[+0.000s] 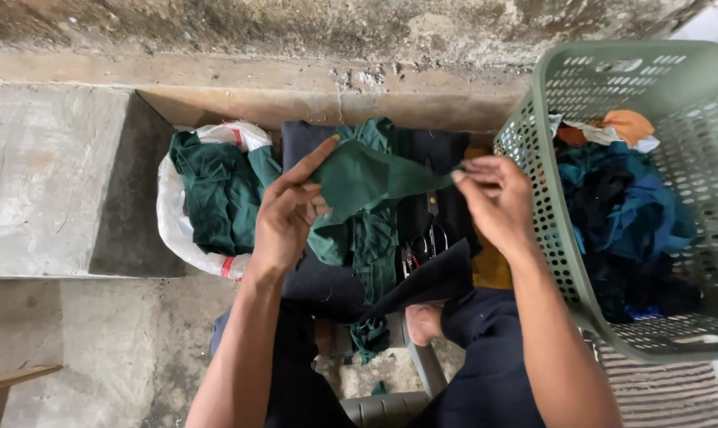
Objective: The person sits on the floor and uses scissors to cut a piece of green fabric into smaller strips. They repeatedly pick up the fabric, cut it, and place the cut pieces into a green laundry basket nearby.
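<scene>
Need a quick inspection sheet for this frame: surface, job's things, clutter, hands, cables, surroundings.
Surface: dark cloth pad across the lap, over a bare concrete floor.
Job's things: green fabric piece stretched between both hands; more green strips hang below.
Clutter: scissors on the dark cloth; white bag of green cloth at left.
Hands: left hand and right hand each pinch the green piece.
Cables: nothing seen.
Surroundings: green plastic basket of mixed scraps at right; concrete ledge.

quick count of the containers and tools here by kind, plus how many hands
Green laundry basket: 1
White plastic bag: 1
Scissors: 1
Left hand and right hand, both on a green cloth piece: 2
Total: 5
</scene>
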